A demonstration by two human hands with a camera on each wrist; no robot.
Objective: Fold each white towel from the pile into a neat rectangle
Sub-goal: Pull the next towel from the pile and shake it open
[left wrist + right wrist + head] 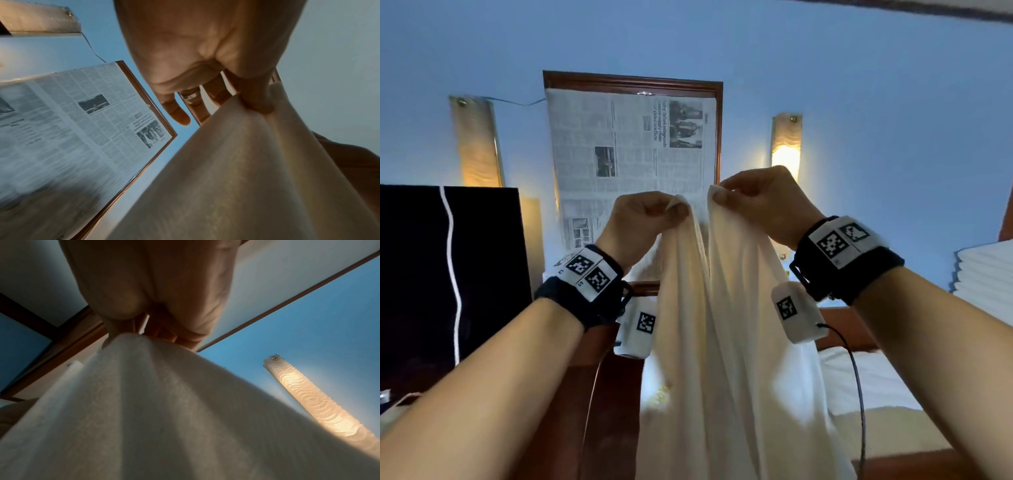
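White towel (726,342) held raised at two top corners.
One corner is pinched by the left hand (640,222), the other by the right hand (763,202), just beside it; the cloth is hung before a newspaper-covered frame (630,144) flanked by wall lamps (786,147).

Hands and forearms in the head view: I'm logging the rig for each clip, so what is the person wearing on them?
Both forearms are bare, with no sleeves. The left hand and the right hand each have a black wrist strap topped by a white block printed with black square code markers. Under each wrist hangs a white rounded camera pod bearing another marker; thin dark cables trail down. The left wrist view shows a silver ring.
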